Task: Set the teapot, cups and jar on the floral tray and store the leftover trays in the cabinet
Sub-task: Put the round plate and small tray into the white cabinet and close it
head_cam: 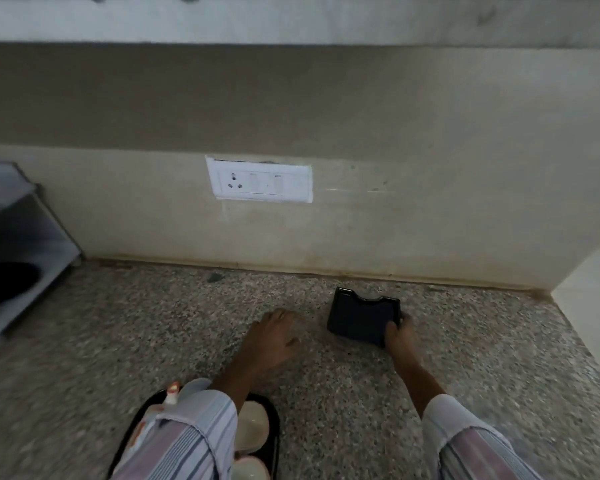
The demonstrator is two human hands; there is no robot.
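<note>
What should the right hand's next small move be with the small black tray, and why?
Probably lift it off the counter. The right hand already holds the small black tray at its near right corner, while the left hand rests open beside it. The cups already sit on the dark tray nearby, so this one looks leftover.

A striped sleeve hides most of the dark tray.

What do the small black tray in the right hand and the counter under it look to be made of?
The small black tray, gripped at its near right corner by the right hand, looks like glossy moulded plastic or glazed ceramic; its rim catches highlights. The counter looks like speckled granite, with a grey-brown grain and a dull sheen.
</note>
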